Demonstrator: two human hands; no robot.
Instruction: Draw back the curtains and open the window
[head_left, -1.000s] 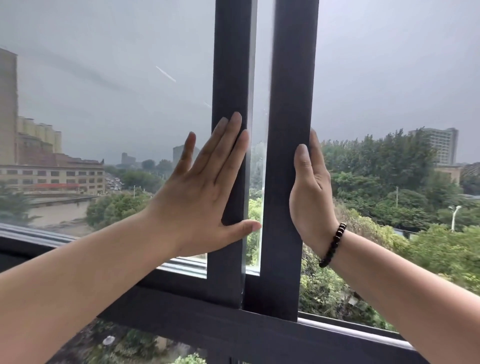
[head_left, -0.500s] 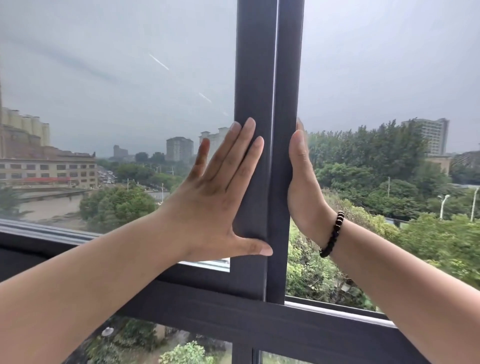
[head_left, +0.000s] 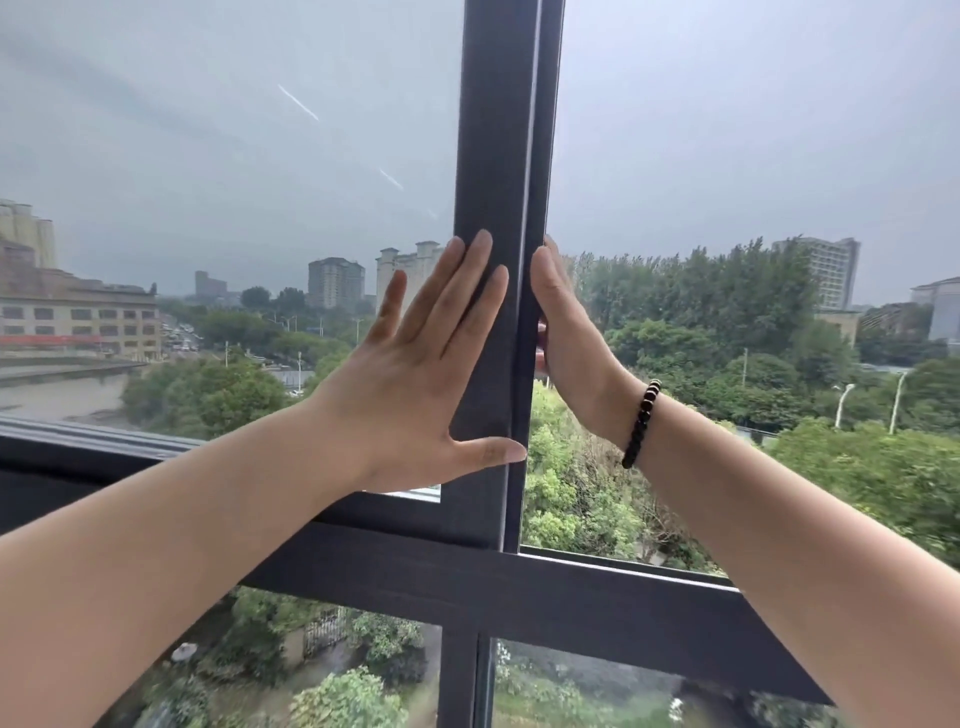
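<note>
The window has two dark grey upright sash bars (head_left: 493, 208) that stand side by side at centre, with only a thin seam between them. My left hand (head_left: 421, 364) lies flat with spread, straight fingers on the left pane and the left bar, its thumb across the bar's front. My right hand (head_left: 566, 332) presses edge-on against the right side of the right bar, fingers pointing up; its palm and far fingers are hidden behind it. No curtain is in view.
A dark horizontal frame rail (head_left: 519, 587) runs below the sashes, with fixed panes underneath. A black bead bracelet (head_left: 641, 423) sits on my right wrist. Trees and buildings lie outside, far below.
A second ago a strip of glass showed between the two upright bars. That gap has closed and the bars now sit together, with both hands still on them.
</note>
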